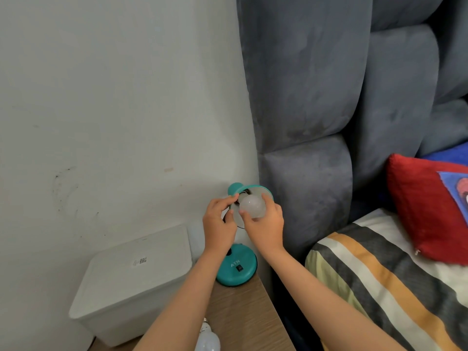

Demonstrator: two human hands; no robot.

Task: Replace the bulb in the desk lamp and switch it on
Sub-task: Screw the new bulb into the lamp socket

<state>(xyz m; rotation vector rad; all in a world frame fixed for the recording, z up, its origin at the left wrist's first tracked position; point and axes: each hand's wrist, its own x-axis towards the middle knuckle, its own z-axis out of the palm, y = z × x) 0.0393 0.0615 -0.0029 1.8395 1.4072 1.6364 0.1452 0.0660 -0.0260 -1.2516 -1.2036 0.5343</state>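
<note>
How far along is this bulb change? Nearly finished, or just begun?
About midway, it seems. One bulb already lies on the table, probably the old one, though I can't be sure. Now the right hand holds a bulb at the lamp's shade while the left hand steadies the shade. Whether it is seated is hidden. Left: pressing the switch on the base.

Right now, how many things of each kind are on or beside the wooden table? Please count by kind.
Light bulbs: 2 (one in the right hand at the lamp shade, one lying on the table)
Desk lamps: 1
White storage boxes: 1
Total: 4
</note>
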